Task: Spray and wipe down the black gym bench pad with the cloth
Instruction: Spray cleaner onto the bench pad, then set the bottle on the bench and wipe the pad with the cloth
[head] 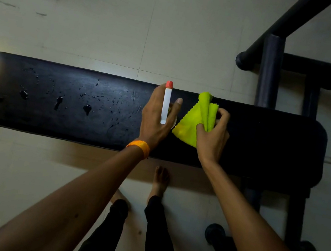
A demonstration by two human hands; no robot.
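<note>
Pad (29, 120) laid left to right across the view, long axis running sideways in front of the person, short axis running away from them. Both hands above its middle, a little toward its right end.

Left hand (154, 121) wrapped round a spray bottle (165, 105), seen from above. White top of the bottle lying across the pad's width, red nozzle (169, 84) aimed at the pad's far edge. Cannot tell whether the bottle rests on the pad or hangs over it.

Right hand (213, 135) just beside, toward the pad's right end, pinching a bunched yellow-green cloth (193, 123) between thumb and fingers. Loose part of the cloth spread toward the pad's near edge. Hands close but not touching, cloth between them. Unclear whether the cloth touches the pad.

Drops (59, 102) and streaks of liquid scattered over the pad's left half only. Right half dark and, as far as can be told, dry. Wet stretch therefore off to the left of both hands, along the pad's long axis.

Left hand nearer to that stretch but busy with the bottle; cloth hand on the farther side. Probably calls either for more spray toward the right end, or for a reach leftward past the bottle hand and strokes along the pad's length.

Dark metal frame (269, 72) beyond the pad's far edge, near its right end.
</note>
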